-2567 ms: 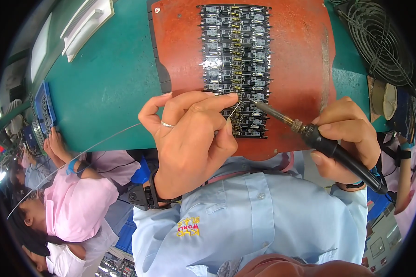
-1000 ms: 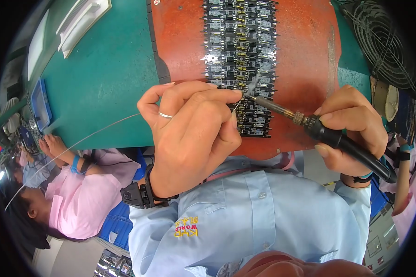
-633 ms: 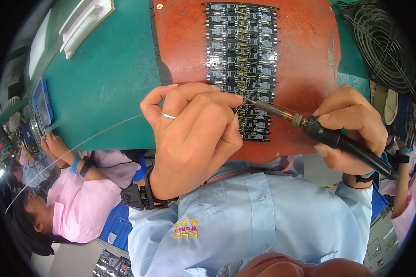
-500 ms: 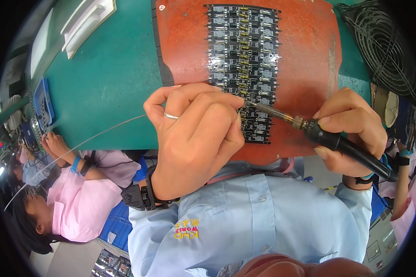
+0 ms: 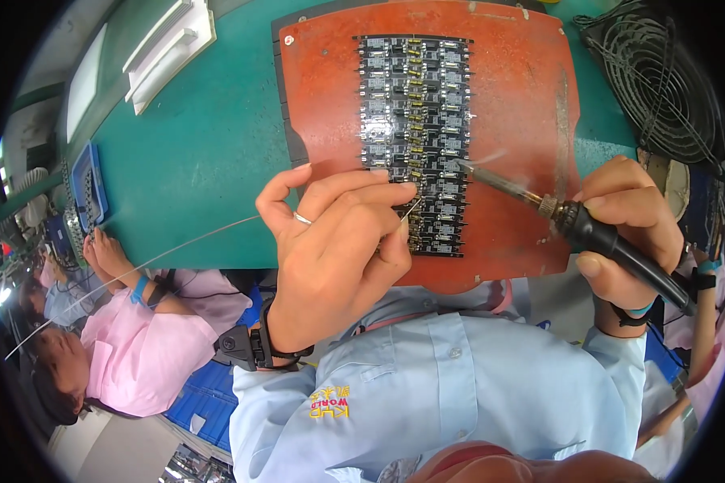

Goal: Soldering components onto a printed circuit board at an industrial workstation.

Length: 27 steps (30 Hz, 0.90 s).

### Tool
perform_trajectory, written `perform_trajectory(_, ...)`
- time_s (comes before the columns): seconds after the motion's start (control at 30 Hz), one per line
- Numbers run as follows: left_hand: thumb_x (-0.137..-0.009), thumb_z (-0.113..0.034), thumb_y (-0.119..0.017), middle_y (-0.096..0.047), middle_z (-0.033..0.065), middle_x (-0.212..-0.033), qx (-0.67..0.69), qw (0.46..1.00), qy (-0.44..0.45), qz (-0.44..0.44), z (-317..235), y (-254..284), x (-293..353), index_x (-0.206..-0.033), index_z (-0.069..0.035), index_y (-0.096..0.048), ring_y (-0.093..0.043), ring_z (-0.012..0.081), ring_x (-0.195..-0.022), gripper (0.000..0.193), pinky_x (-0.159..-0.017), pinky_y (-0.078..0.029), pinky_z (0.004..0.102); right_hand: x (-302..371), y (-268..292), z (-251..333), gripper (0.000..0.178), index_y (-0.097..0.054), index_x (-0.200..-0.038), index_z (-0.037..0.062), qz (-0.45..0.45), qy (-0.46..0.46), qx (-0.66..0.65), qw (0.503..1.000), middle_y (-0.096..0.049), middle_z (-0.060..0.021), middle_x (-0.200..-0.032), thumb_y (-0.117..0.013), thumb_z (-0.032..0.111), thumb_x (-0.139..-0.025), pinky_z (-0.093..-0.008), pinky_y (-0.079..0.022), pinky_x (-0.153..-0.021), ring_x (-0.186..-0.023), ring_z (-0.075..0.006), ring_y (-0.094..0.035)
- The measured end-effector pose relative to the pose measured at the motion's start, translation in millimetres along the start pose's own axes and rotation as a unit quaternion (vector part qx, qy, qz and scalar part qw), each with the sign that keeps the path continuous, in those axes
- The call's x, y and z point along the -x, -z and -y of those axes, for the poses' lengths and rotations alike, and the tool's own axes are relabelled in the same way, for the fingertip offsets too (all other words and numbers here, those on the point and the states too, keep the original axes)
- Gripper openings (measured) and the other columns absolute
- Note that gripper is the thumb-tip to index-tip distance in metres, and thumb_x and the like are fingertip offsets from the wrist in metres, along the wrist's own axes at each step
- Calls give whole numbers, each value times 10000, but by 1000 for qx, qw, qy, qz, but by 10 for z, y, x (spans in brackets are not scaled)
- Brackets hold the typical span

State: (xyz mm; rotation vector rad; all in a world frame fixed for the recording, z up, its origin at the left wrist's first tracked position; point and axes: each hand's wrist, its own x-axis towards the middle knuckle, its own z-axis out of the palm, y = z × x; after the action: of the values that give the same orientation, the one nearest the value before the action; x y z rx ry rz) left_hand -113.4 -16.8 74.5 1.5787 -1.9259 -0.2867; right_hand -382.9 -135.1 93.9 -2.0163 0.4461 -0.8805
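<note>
Head view shows me the left hand (image 5: 338, 249) pinching solder wire (image 5: 201, 236) between fingers, the right hand (image 5: 636, 209) grasping a soldering iron (image 5: 588, 229), and the board panel (image 5: 451, 121) on the red mat (image 5: 515, 105), soldering seemingly underway, though finished and remaining joints I cannot distinguish.

Green desk (image 5: 201, 177) spans upper L of the bg & shows again upper R, nr. a round black fan grille (image 5: 660, 88). Pale grey floor (image 5: 121, 448) is visible lower L, w/ a blue bin (image 5: 217, 402) nearby; far L, a small bright light (image 5: 5, 296) glares.
</note>
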Motion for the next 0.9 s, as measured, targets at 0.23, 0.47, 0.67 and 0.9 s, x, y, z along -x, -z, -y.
perform_trajectory(0.23, -716, -58, -723, -721, -12, -1000, 0, 1000, 1, -15, 6, -20, -72, -775, -127, -575, -644, 196, -986, 173, -1047, -251, 462, 22, -22, 30, 344, -636, -978, -31, 11, -41, 12, 999, -655, -165, -877, -790, 40, -678, -301, -497, -659, -761, -222, -634)
perform_trajectory(0.47, -711, -68, -726, -712, -39, -1004, -30, 1000, 3, -9, 37, -63, -106, -767, -140, -569, -630, 183, -974, 181, -1051, -232, 465, -82, -112, 52, 324, -648, -974, -29, 44, -51, 31, 997, -653, -166, -878, -782, 6, -682, -265, -491, -577, -723, -202, -640)
perform_trajectory(0.67, -698, -68, -724, -698, -60, -967, -30, 999, 3, -29, 55, -114, -149, -747, -149, -559, -618, 167, -928, 190, -1043, -233, 458, -124, -137, 28, 337, -652, -990, -32, 58, -52, 22, 997, -652, -169, -889, -778, -13, -678, -248, -487, -542, -715, -194, -642)
perform_trajectory(0.9, -713, -28, -719, -709, -31, -967, -32, 999, -4, -21, 60, -98, -164, -782, -125, -574, -616, 200, -942, 188, -1024, -261, 449, -122, -148, 40, 334, -627, -976, -13, 74, -78, 46, 993, -625, -180, -875, -766, 56, -681, -308, -482, -636, -756, -239, -622)
